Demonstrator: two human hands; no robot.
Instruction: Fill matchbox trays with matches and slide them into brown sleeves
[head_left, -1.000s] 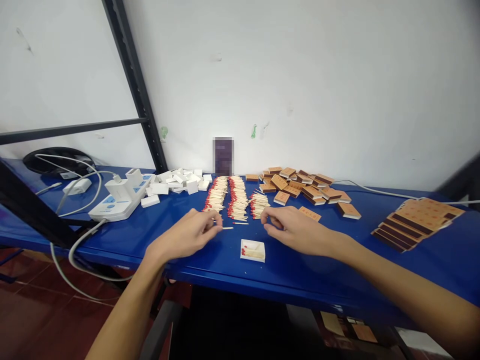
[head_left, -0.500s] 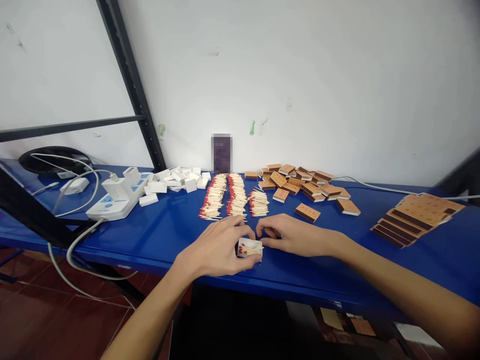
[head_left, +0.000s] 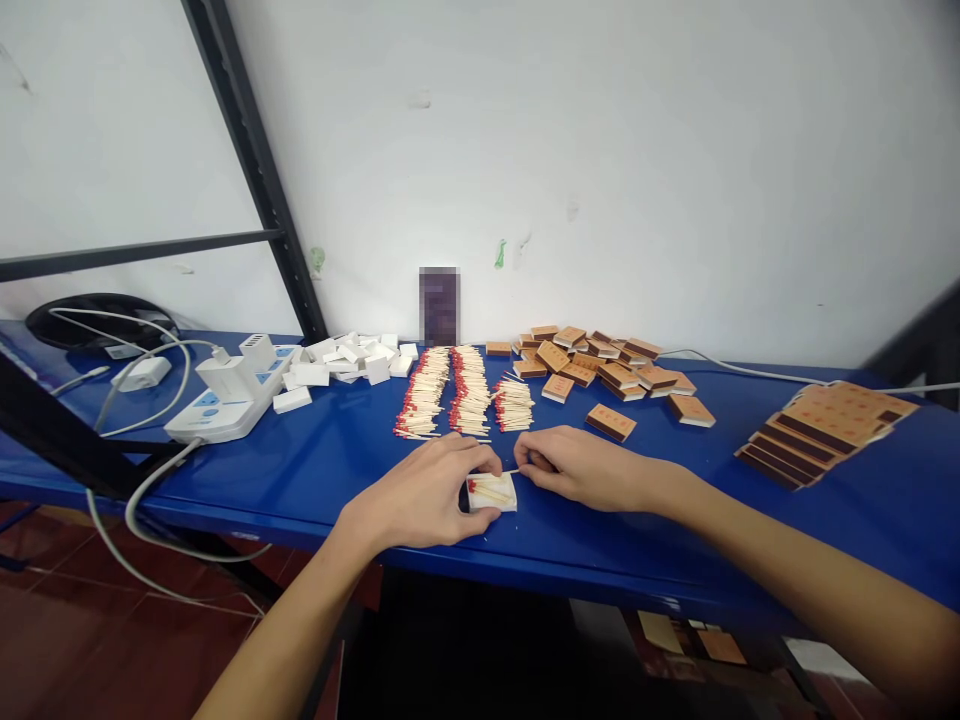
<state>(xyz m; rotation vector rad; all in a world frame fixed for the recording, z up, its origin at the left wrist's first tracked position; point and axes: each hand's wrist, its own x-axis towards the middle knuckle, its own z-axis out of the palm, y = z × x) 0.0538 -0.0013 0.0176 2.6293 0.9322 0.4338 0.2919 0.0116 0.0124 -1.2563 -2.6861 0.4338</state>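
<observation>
A small white matchbox tray (head_left: 493,492) with red-tipped matches in it lies on the blue table (head_left: 315,460) near the front edge. My left hand (head_left: 420,492) grips its left end between thumb and fingers. My right hand (head_left: 574,465) is pinched on a match at the tray's right edge. Behind them lie three rows of loose matches (head_left: 465,392).
A heap of white inner trays (head_left: 345,358) sits at the back left by a white power strip (head_left: 225,395) with cables. Brown matchbox sleeves (head_left: 600,368) are piled back right, and flat sleeve sheets (head_left: 825,430) lie far right. A black shelf post (head_left: 255,170) slants upward.
My left hand left the loose match and took hold of the tray. My right hand came down from the match rows to the tray's right edge with a match.
</observation>
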